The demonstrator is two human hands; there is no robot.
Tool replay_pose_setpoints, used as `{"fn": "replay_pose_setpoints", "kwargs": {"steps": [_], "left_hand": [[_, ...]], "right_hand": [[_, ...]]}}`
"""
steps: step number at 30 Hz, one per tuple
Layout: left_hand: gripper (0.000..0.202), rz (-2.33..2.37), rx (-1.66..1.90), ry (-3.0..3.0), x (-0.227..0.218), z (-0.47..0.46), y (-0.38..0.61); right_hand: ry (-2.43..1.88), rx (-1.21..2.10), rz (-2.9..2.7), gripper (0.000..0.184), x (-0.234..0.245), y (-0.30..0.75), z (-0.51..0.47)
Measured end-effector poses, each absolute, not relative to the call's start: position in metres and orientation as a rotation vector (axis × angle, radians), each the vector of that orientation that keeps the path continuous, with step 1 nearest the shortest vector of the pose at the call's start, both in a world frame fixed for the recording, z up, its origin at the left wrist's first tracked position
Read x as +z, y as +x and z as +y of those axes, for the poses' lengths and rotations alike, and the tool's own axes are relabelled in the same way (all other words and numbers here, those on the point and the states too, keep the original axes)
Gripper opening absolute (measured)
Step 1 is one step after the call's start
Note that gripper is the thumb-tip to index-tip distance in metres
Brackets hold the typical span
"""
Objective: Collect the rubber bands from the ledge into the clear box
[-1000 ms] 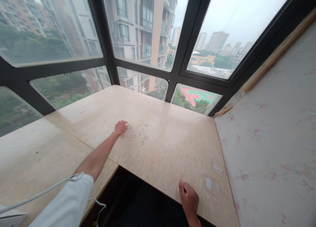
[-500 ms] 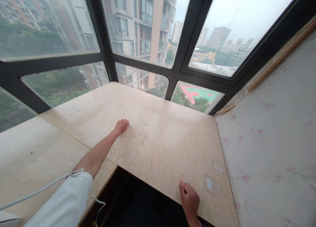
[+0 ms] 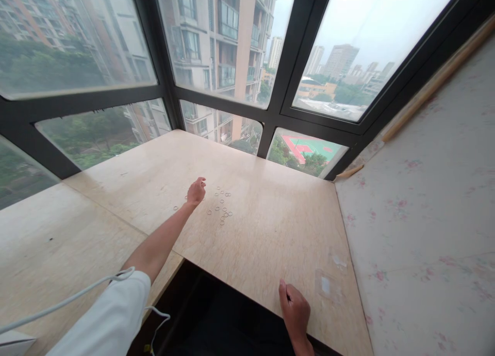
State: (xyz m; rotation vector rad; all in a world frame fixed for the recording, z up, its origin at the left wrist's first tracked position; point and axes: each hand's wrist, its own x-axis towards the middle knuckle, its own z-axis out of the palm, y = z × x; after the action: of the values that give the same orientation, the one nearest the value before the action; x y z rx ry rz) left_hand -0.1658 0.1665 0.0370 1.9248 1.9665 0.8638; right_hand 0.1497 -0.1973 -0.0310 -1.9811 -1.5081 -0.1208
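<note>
The left hand (image 3: 196,190) was partly closed over the tabletop (image 3: 266,211), with its fingers bent and directed forward; the view did not show whether anything was held between them, nor whether the hand touched the surface. The right hand (image 3: 295,309) was curled into a loose fist near the front edge of the tabletop, with no object visible in it. The thin rings (image 3: 226,214) lay just to the right of the left hand, mainly in a loose scatter, some apparently overlapping; one separate ring (image 3: 175,208) lay to the left of the left forearm. Likely faults: a thin ring could have slipped from the fingertips, because it offered little to grip; overlapping rings could have been dragged together; the wrist or forearm could have swept a ring out of place. Each ring appeared to lie flat, its opening facing up; being round, it had no long axis and pointed nowhere. The scatter itself ran longest from the window side toward the person. Farther out, a clear plastic packet (image 3: 328,285) lay to the right of the right hand, near the wallpapered wall (image 3: 417,232).
</note>
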Motion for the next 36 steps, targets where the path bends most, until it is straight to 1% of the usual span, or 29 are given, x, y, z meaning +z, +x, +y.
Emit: {"fn": "replay_pose_setpoints", "kwargs": {"steps": [6,11,14,20,23,29,32,36], "left_hand": [[0.02,1.937,1.096,1.679,0.033,0.148,-0.145],[0.013,1.762,1.2,1.587,0.025,0.116,-0.09],[0.015,1.619,1.215,1.549,0.018,0.088,-0.045],[0.025,1.351,1.127,1.487,0.005,0.015,0.037],[0.028,1.247,1.05,1.476,-0.001,-0.021,0.058],[0.029,1.172,0.928,1.59,-0.012,-0.065,0.06],[0.027,1.075,0.928,1.767,-0.016,-0.078,0.047],[0.022,0.958,0.943,1.923,-0.017,-0.089,0.031]], "right_hand": [[-1.973,-0.128,-1.526,0.054,-0.031,0.15,-0.198],[-1.963,-0.114,-1.532,0.053,-0.03,0.15,-0.198],[-1.948,-0.126,-1.534,0.053,-0.029,0.151,-0.198],[-1.927,-0.121,-1.525,0.052,-0.031,0.151,-0.196],[-1.929,-0.005,-1.471,0.052,-0.029,0.153,-0.196],[-1.732,0.533,-1.223,0.05,-0.014,0.165,-0.203],[-1.669,0.607,-1.179,0.05,-0.008,0.172,-0.21],[-1.68,0.615,-1.171,0.049,-0.004,0.182,-0.219]]}}
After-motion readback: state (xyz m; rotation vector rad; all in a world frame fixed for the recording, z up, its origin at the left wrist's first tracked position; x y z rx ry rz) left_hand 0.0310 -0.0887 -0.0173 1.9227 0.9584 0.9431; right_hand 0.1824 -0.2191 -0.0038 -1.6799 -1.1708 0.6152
